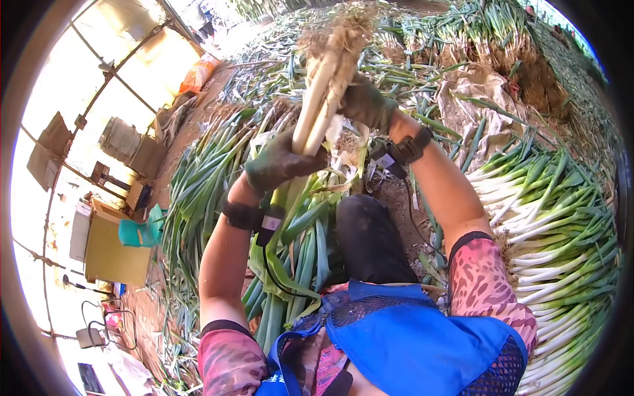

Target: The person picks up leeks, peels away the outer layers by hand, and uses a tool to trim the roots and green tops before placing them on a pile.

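Gripping one leek bundle (325, 86), both gloved hands, left (281, 162) and right (366, 104), apparently peeling.

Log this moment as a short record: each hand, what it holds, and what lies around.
left hand: gloved, gripping the white stalk of the leek bunch
right hand: gloved, on the bunch nearer its roots
bunch: root end away from the person, green leaves down past the knee
right side: stacked cleaned leeks
left side: pile of green leeks
far left: teal plastic chair
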The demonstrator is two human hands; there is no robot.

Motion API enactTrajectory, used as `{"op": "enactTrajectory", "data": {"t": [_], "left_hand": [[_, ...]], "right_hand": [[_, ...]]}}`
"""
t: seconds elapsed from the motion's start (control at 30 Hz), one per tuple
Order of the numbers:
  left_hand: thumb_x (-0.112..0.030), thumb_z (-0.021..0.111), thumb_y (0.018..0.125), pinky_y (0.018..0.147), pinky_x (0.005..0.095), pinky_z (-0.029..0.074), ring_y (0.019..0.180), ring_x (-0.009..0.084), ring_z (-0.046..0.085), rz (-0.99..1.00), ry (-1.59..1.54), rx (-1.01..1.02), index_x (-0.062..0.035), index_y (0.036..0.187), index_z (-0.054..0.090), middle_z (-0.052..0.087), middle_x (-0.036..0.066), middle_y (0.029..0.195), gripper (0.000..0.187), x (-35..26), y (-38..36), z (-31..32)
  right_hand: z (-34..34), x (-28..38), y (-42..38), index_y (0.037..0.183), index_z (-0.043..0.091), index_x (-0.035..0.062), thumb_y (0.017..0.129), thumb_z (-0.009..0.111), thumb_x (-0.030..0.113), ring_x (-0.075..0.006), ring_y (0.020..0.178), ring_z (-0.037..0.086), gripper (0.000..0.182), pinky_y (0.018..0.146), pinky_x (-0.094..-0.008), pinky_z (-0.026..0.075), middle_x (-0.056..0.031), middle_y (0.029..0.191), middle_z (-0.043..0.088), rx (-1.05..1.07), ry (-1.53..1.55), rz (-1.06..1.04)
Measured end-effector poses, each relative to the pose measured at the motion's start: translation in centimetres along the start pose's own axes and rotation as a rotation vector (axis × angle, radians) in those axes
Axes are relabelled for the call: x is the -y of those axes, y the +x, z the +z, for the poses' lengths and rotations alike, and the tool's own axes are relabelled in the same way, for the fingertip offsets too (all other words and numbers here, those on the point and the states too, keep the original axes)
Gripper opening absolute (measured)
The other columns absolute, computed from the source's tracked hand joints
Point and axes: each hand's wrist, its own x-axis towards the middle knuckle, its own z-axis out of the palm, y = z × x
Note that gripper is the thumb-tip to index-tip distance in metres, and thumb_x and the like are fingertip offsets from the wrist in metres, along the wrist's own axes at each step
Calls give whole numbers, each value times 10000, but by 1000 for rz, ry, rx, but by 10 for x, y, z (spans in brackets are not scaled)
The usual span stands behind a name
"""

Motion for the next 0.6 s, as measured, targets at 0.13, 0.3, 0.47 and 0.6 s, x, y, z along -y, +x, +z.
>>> {"op": "enactTrajectory", "data": {"t": [0.13, 0.3, 0.47, 0.6], "left_hand": [[-153, 785, 758, 745, 258, 494, 820, 102, 595, 23, -85, 13, -37, 1104, 599, 629, 15, 926, 410, 11, 0, 12], [-138, 765, 775, 633, 255, 474, 706, 85, 555, -32, 71, -35, -37, 1093, 574, 598, -1, 849, 384, 10, 2, 23], [-128, 742, 773, 680, 293, 500, 778, 101, 570, 3, 169, -266, -4, 1164, 578, 627, 30, 896, 442, 34, -2, 13], [-122, 706, 765, 663, 293, 495, 746, 118, 574, 125, 114, -173, -5, 1154, 556, 618, 40, 882, 433, 43, 27, 25]], "right_hand": [[-42, -40, -2, 1226, 584, 59, 854, 729, 261, -223, 1024, 636, 447, 856, -369, 532, -111, 1129, 647, -112, -154, 268], [-169, -93, 7, 1114, 637, 56, 893, 664, 262, -238, 903, 681, 303, 697, -384, 584, -119, 980, 676, -467, -619, 549], [-198, 47, -23, 992, 605, 93, 994, 464, 302, -124, 581, 504, 252, 515, -280, 494, -10, 714, 528, -781, -193, 738], [-152, 21, -53, 1014, 579, 61, 998, 493, 208, -26, 552, 408, 171, 481, -175, 362, 61, 695, 450, 113, -93, 112]]}}
